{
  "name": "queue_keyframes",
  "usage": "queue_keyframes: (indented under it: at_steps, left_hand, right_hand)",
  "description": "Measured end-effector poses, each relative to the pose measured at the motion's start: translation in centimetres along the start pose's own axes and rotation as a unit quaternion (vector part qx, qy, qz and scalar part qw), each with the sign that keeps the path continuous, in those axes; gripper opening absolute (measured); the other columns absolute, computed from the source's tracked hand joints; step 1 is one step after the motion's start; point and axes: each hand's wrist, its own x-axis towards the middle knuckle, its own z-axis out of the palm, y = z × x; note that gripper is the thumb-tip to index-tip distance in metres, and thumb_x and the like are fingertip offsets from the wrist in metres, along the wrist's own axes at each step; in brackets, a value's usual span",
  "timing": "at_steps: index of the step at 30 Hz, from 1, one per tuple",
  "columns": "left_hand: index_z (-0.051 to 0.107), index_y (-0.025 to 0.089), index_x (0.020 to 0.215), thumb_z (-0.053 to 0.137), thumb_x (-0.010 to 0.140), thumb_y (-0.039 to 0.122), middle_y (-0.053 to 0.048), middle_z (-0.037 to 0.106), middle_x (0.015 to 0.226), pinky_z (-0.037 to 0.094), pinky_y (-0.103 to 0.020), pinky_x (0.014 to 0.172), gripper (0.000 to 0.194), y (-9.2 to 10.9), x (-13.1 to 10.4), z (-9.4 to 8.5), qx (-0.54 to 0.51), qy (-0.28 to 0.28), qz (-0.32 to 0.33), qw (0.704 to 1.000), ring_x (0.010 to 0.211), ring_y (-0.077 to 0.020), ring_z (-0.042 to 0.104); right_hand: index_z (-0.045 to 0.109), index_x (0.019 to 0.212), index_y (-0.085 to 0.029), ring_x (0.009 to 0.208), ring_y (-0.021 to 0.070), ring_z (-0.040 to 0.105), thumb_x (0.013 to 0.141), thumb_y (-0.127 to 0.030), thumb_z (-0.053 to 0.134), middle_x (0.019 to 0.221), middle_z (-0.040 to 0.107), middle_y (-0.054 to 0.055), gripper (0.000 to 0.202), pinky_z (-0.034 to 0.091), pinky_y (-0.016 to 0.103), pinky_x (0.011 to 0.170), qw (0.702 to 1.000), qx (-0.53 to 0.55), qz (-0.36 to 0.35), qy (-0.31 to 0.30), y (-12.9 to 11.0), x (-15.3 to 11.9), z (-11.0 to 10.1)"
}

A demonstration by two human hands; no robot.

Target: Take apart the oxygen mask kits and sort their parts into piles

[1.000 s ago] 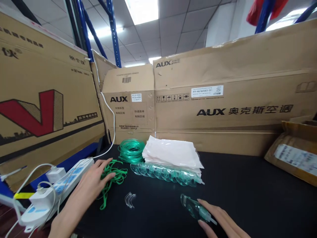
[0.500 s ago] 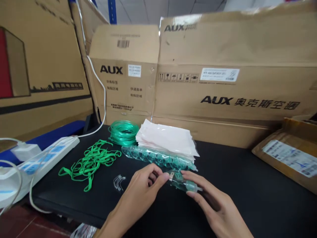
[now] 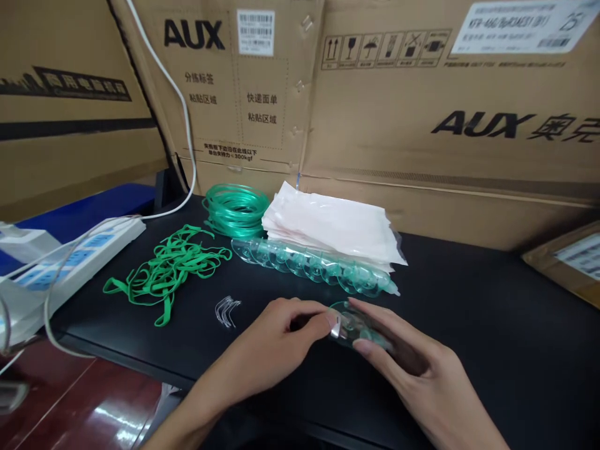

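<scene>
Clear green plastic makes up the mask (image 3: 349, 325), right of lower centre, clamped by both hands: the left hand (image 3: 288, 334) pinches its metal strip (image 3: 335, 326), the right hand (image 3: 415, 350) grips its body. No strap or tube shows on it; straps (image 3: 175, 265) and tubing (image 3: 237, 212) lie loose at left, other masks (image 3: 315, 265) mid-frame. A second ago the left hand was at the straps, the right alone holding the mask.
</scene>
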Motion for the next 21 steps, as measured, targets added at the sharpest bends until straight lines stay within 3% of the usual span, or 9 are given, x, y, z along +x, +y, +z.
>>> queue_keyframes:
  at_steps: [7,12,17,21]
  left_hand:
    - [0.079,0.037,0.117,0.059,0.103,0.041,0.006,0.077,0.112,0.043,-0.029,0.095,0.024,0.3,-0.4,-0.2,-0.054,-0.025,0.008,0.998,0.109,-0.0186,0.064]
    - [0.081,0.035,0.113,0.061,0.103,0.036,0.007,0.079,0.107,0.045,-0.025,0.091,0.022,0.7,-0.4,-0.2,-0.086,-0.036,0.015,0.996,0.105,-0.0166,0.068]
    - [0.079,0.035,0.119,0.059,0.103,0.029,0.005,0.077,0.106,0.044,-0.026,0.087,0.026,0.9,-0.5,-0.3,-0.051,-0.049,0.000,0.998,0.103,-0.0176,0.065]
    - [0.077,0.034,0.121,0.057,0.102,0.024,0.005,0.072,0.095,0.043,-0.025,0.079,0.029,1.0,-0.6,-0.2,-0.014,-0.060,-0.002,0.998,0.089,-0.0144,0.060]
  right_hand:
    - [0.074,0.129,-0.030,0.113,0.0250,0.074,0.094,-0.048,0.069,0.125,0.077,0.005,0.040,0.059,0.035,0.101,0.998,-0.054,0.003,-0.030,-0.8,-0.5,0.2]
    - [0.075,0.127,-0.027,0.119,0.0269,0.071,0.092,-0.048,0.071,0.129,0.075,0.007,0.042,0.057,0.037,0.105,0.998,-0.060,0.001,-0.036,-0.9,-0.8,0.4]
    - [0.074,0.128,-0.027,0.118,0.0269,0.072,0.090,-0.051,0.072,0.124,0.077,0.006,0.045,0.055,0.039,0.108,0.997,-0.014,0.051,-0.057,-0.9,-0.7,-0.1]
    - [0.074,0.128,-0.030,0.118,0.0271,0.072,0.089,-0.050,0.073,0.122,0.079,0.004,0.044,0.052,0.042,0.111,0.996,-0.007,0.067,-0.059,-0.9,-0.7,-0.3]
